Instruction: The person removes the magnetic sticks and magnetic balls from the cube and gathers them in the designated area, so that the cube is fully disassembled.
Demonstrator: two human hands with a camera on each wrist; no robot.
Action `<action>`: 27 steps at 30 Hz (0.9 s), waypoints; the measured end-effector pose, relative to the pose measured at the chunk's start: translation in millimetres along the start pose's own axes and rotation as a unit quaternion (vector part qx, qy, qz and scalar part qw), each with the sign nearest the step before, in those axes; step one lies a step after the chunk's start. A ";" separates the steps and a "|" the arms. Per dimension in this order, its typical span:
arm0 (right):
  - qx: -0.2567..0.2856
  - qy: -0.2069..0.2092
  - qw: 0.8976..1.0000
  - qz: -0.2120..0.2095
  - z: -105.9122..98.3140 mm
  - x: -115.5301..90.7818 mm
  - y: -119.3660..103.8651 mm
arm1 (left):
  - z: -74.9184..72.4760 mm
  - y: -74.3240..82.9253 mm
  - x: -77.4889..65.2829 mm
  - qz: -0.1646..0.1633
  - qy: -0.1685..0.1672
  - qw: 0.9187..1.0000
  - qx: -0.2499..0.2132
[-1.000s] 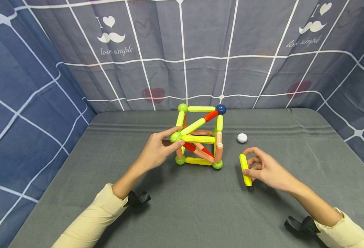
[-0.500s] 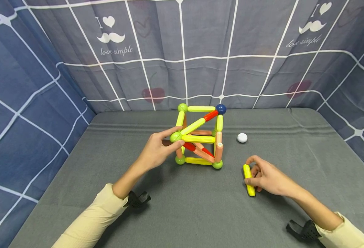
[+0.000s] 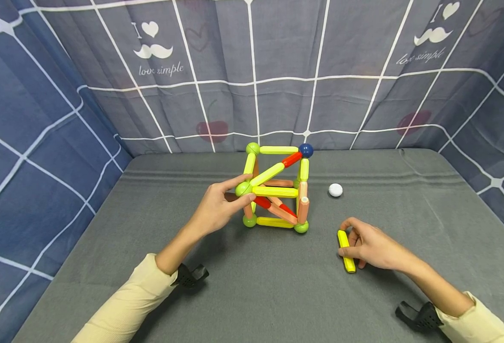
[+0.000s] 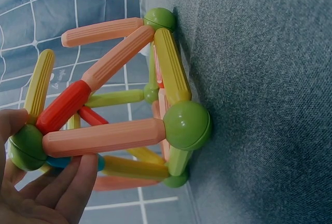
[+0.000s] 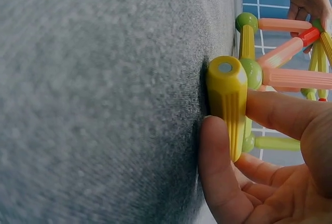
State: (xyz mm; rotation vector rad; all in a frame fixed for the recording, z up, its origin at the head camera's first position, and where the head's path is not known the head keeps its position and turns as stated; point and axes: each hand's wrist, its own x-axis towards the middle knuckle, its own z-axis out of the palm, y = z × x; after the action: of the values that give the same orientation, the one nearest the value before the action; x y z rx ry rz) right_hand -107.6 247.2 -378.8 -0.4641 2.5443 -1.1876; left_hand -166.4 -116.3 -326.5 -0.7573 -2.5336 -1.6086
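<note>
A cube-like frame of magnetic rods and balls stands on the grey cloth, with yellow, salmon and red rods (image 3: 275, 192) between green balls. A blue ball (image 3: 306, 150) sits at its far right top corner. My left hand (image 3: 219, 204) holds the green ball (image 4: 27, 147) at the near left top corner between thumb and fingers. At the near right, a salmon rod (image 3: 303, 209) stands up with a bare top end. Right of the frame, my right hand (image 3: 374, 245) pinches a yellow magnetic rod (image 5: 228, 99), which lies low at the cloth with its metal end showing.
A white ball (image 3: 335, 190) lies on the cloth-covered table (image 3: 252, 295), right of the frame and beyond my right hand. A checked curtain (image 3: 277, 57) rises behind the table and at both sides. Black straps sit at both wrists.
My right hand has brought the yellow magnetic rod down and back toward me, slightly to the right. My left hand and the frame have stayed put.
</note>
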 end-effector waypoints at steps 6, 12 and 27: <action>-0.030 0.030 0.999 0.001 -2.5 1.8 -5.2 | -0.3 -0.1 0.8 0.001 0.002 1.000 0.000; -0.054 0.091 0.994 -0.020 -6.2 11.5 -18.8 | 0.4 -0.9 1.8 -0.001 -0.002 1.000 -0.004; -0.029 0.126 0.981 -0.147 18.6 56.3 -64.9 | 0.2 -2.0 0.9 -0.008 -0.001 1.000 -0.006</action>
State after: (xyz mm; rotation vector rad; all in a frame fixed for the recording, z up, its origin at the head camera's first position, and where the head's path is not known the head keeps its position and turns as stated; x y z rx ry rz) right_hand -140.6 172.2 -346.9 -0.7713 2.8049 -1.3501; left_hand -168.0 -116.4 -327.9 -0.7414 -2.5398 -1.6301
